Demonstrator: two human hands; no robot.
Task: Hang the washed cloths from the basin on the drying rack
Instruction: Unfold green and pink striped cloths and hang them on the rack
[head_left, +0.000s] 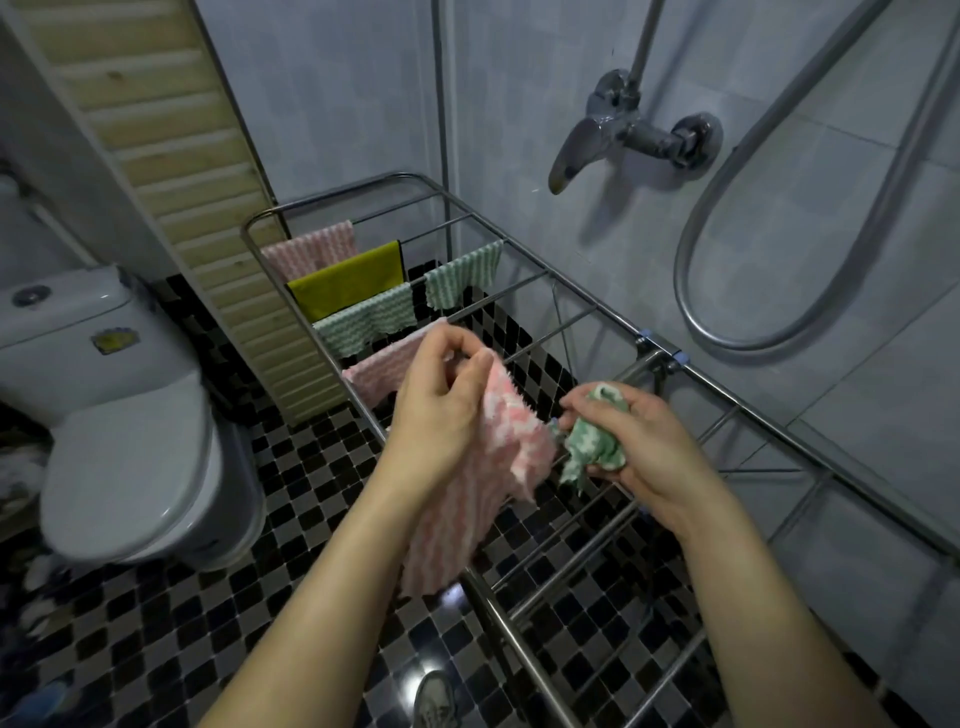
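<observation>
My left hand (441, 395) pinches the top edge of a pink striped cloth (467, 478), which hangs down open over the near side rail of the drying rack (691, 371). My right hand (631, 447) is clenched around a bunched green striped cloth (592, 441), held just above the bare middle bars. With both hands full, I judge the main risk is spreading the pink cloth one-handed: it could go over a bar unevenly and slide off onto the checkered floor tiles (291, 467). The green bundle may also slip from my palm if I loosen those fingers to help. Beyond my hands, a pink cloth (384, 371), two green striped ones (363, 325) (462, 278), a yellow cloth (348, 283) and another pink cloth (311, 249) already fill the far bars. The basin is out of view.
</observation>
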